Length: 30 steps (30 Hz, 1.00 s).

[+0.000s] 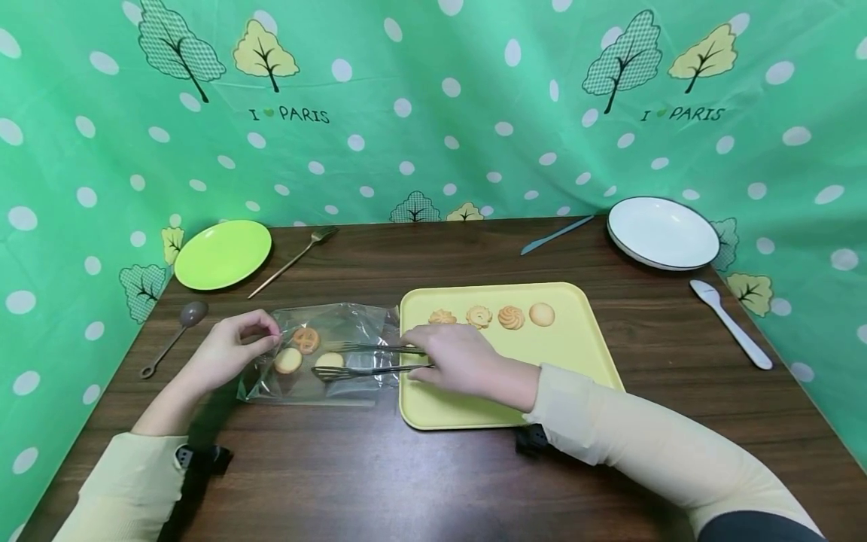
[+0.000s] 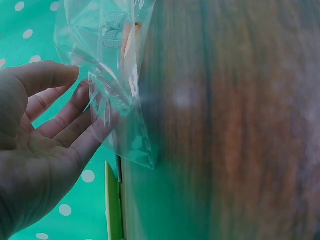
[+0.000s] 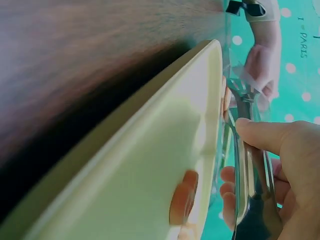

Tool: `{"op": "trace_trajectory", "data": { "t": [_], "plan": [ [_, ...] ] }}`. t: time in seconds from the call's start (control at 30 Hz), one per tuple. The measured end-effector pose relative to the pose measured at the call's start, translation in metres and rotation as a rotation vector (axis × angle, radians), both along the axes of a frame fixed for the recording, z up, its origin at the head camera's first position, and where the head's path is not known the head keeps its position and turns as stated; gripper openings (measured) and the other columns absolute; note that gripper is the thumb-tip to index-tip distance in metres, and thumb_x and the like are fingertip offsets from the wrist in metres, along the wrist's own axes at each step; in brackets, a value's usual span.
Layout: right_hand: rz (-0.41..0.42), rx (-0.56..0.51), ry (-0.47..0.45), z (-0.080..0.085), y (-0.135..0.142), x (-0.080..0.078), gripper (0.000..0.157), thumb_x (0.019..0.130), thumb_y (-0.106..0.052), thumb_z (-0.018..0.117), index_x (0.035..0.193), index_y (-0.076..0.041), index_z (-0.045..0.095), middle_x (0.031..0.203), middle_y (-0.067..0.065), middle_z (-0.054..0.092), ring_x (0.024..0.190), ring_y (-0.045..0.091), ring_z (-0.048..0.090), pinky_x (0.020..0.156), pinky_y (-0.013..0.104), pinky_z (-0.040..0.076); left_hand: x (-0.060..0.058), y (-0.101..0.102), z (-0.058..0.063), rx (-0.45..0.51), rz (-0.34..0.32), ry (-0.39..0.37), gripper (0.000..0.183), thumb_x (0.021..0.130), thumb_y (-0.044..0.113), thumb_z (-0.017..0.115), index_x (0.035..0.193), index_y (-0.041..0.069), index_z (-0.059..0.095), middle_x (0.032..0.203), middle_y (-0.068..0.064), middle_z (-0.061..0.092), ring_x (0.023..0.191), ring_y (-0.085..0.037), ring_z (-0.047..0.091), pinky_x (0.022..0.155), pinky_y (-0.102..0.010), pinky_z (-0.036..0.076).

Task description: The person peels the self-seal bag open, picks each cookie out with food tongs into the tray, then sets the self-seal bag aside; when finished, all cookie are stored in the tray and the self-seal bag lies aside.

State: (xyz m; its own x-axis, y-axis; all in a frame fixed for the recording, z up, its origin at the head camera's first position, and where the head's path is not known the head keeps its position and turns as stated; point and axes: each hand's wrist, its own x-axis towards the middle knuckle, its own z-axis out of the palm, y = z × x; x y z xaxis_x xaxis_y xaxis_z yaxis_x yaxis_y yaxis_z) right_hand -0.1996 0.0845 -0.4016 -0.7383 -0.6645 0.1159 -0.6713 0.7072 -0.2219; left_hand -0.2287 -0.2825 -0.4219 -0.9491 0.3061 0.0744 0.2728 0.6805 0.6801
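A clear plastic bag (image 1: 369, 324) lies flat, its right end at the yellow tray (image 1: 589, 361). Inside it are a pretzel-shaped cookie (image 1: 306, 340) and two round pale cookies, one left (image 1: 288, 360), the other (image 1: 330, 360) between the tong tips. My left hand (image 1: 233, 346) pinches the bag's left end; in the left wrist view the clear film (image 2: 120, 105) hangs at its fingertips. With thumb and fingers, my right hand (image 1: 460, 357) grips metal tongs (image 3: 245, 170) over the tray's left rim. They reach leftward into the bag, arms spread apart.
Several cookies (image 1: 511, 317) line the tray's back part. Behind on the left are a green plate (image 1: 223, 254), a fork (image 1: 293, 261) and a grey spoon (image 1: 193, 313). A blue knife (image 1: 557, 235), white bowl (image 1: 664, 232) and white knife (image 1: 731, 324) lie right.
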Motion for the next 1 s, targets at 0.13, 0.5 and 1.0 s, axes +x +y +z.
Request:
{"op": "trace_trajectory", "data": {
  "t": [0.13,0.5,1.0],
  "plan": [
    [-0.031,-0.022,0.017,0.003,0.022,0.007,0.04,0.08,-0.04,0.074,0.114,-0.024,0.063,0.102,-0.01,0.067,0.085,0.007,0.061,0.062,0.031,0.048,0.0,-0.001,0.0,-0.002,-0.002,0.002,0.004,0.09,0.017,0.066,0.091,0.014,0.063,0.092,-0.003,0.063,0.089,-0.014,0.06,0.069,-0.024,0.048],
    [-0.167,-0.106,0.064,0.015,0.103,0.035,0.045,0.075,-0.036,0.079,0.115,-0.023,0.063,0.106,-0.007,0.068,0.094,0.01,0.064,0.074,0.037,0.051,-0.001,-0.001,0.001,-0.001,0.003,-0.012,0.005,0.09,0.017,0.065,0.091,0.012,0.063,0.093,-0.003,0.063,0.092,-0.014,0.06,0.07,-0.024,0.048],
    [-0.355,-0.069,0.054,-0.002,0.178,0.063,0.043,0.073,-0.032,0.081,0.112,-0.02,0.065,0.104,-0.002,0.069,0.086,0.017,0.066,0.066,0.04,0.05,-0.002,-0.002,-0.001,0.031,-0.006,-0.007,0.006,0.09,0.014,0.065,0.091,0.009,0.062,0.092,-0.006,0.062,0.084,-0.01,0.06,0.067,-0.023,0.049]
  ]
}}
